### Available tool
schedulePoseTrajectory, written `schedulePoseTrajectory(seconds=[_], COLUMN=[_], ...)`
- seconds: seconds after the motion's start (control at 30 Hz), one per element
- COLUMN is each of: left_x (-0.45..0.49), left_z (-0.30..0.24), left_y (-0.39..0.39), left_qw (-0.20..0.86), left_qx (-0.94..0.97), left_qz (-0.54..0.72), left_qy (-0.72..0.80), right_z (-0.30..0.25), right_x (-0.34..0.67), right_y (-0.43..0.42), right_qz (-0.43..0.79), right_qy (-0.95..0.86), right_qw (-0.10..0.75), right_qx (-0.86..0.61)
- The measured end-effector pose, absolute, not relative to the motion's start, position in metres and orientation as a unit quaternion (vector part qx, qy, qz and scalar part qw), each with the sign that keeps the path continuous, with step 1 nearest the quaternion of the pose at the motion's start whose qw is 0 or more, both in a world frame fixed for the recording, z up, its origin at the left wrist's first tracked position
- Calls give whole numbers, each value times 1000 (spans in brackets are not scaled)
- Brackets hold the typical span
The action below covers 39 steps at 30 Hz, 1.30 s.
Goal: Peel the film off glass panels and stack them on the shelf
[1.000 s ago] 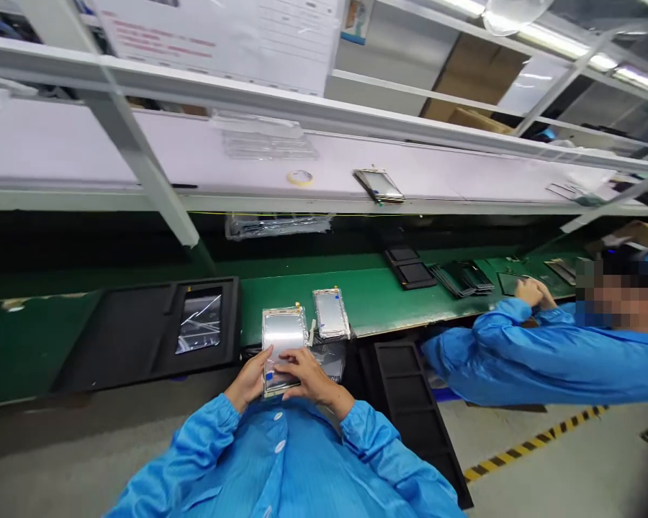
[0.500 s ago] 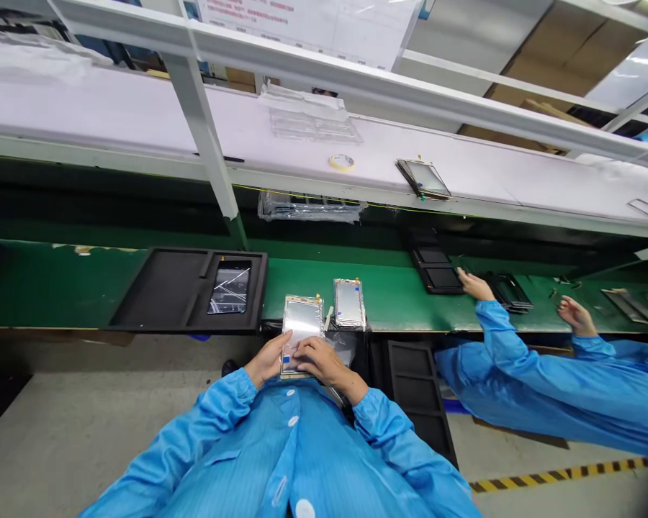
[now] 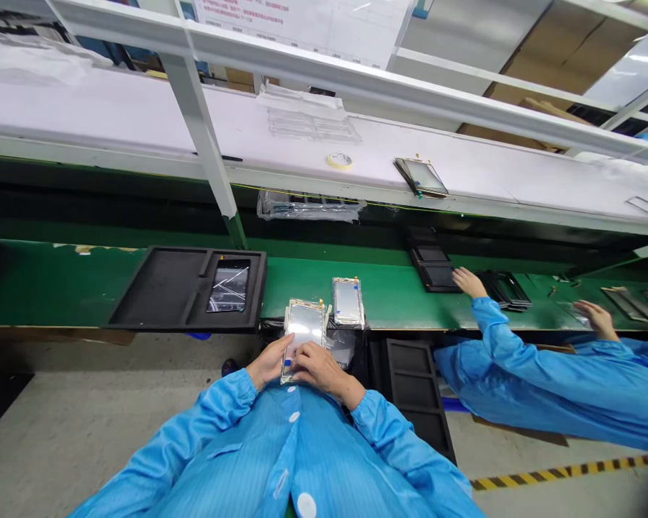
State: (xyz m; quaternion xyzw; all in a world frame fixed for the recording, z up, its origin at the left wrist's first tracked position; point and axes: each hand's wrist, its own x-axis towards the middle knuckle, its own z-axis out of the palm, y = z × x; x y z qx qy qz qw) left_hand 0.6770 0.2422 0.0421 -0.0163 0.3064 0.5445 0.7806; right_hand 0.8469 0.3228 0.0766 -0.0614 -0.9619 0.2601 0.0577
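Just above the person's lap, at the near edge of a green workbench (image 3: 59,288), both bare hands hold a silver-faced display panel (image 3: 304,324) upright-tilted toward the chest. The left hand (image 3: 266,362) is partly closed, its fingers curled around the panel's left edge, while the right hand (image 3: 318,365) lies across the lower part, fingers slightly spread and pressed on the face. Light-blue smock sleeves (image 3: 216,410) run back from both wrists. Just beyond the hands, a second silver-faced panel (image 3: 348,302) lies flat on the bench, with a crumpled clear plastic bag (image 3: 341,349) at the bench edge beside the held panel. To the left on the bench sits a black foam tray (image 3: 156,288), a cracked-looking glass panel (image 3: 227,285) in its right compartment. To the right, a black slotted tray (image 3: 413,381) leans below the bench edge. Further right, a co-worker in the same blue smock (image 3: 540,381) reaches across the bench: one hand (image 3: 469,283) is open beside a small black tray (image 3: 430,260), near a stack of dark panels (image 3: 503,290), and the other hand (image 3: 597,319) rests farther along. Beyond, on a white upper shelf (image 3: 464,169), lie a roll of tape (image 3: 339,160), a small stack of panels (image 3: 421,177) and clear plastic trays (image 3: 313,124).
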Motion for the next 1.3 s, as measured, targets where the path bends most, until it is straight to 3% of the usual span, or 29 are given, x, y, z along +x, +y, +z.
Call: schedulePoseTrajectory(seconds=[0.27,0.37,0.47,0.6,0.7,0.8,0.87,0.93,1.1,1.3], left_x=[680,679,679,680,679,677,676,676,681,685], left_z=[56,61,69,83,89,90,89,87,84,83], left_y=[240,234,228,221,217,213,213,213,218,222], left_qw=[792,786,803,788,775,765,762,761,766,773], left_qx=[1,29,58,134,162,165,168,173,174,161], left_qz=[530,537,527,522,517,522,523,520,511,497], left_qy=[303,304,272,297,325,339,344,346,349,360], right_z=[65,65,75,98,120,140,145,142,114,102], right_x=[848,850,847,849,878,921,943,948,908,879], right_y=[306,315,334,373,414,449,456,449,413,400], right_qz=[170,278,461,633,576,361,221,198,554,721], right_qy=[-982,-942,-815,-613,-511,-502,-579,-662,-618,-488], right_qw=[77,114,193,298,485,626,600,516,358,319], right_qx=[-32,-147,-295,-366,-414,-475,-506,-506,-428,-373])
